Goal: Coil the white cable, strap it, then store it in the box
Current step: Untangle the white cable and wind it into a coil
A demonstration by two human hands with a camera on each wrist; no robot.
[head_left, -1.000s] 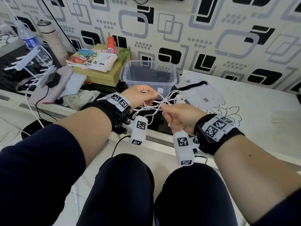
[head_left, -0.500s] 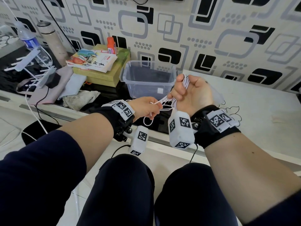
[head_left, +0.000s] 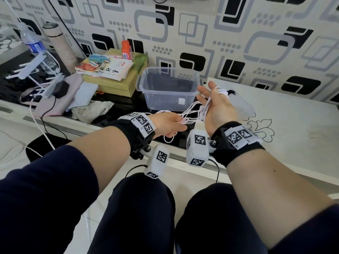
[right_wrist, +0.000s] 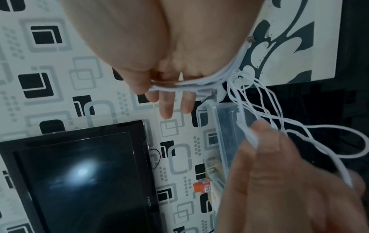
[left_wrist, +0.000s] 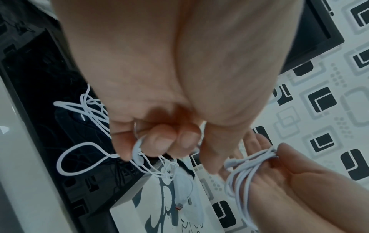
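Observation:
The thin white cable (head_left: 190, 111) runs in several slack strands between my two hands, above the table's front edge. My right hand (head_left: 214, 105) is raised palm toward me with fingers straight; cable loops (right_wrist: 179, 85) are wound across its palm and pinned by the thumb. My left hand (head_left: 170, 123), lower and to the left, pinches the loose strands (left_wrist: 139, 151) with curled fingers, and one loop dangles below it. The clear plastic box (head_left: 165, 99) stands empty just behind the hands. A black strip (head_left: 231, 92) lies on the table behind my right hand.
A clear bag (head_left: 242, 107) lies on the white table (head_left: 293, 129) to the right. Left of the box are a stack of books (head_left: 110, 70), cloths, a bottle and other cables. A dark screen (right_wrist: 79, 173) hangs on the patterned wall. My knees are below the edge.
My right hand rose from beside the left, fisted round the cable, and has now spread its fingers with the loops round the palm. The left hand stayed low, still pinching the strands.

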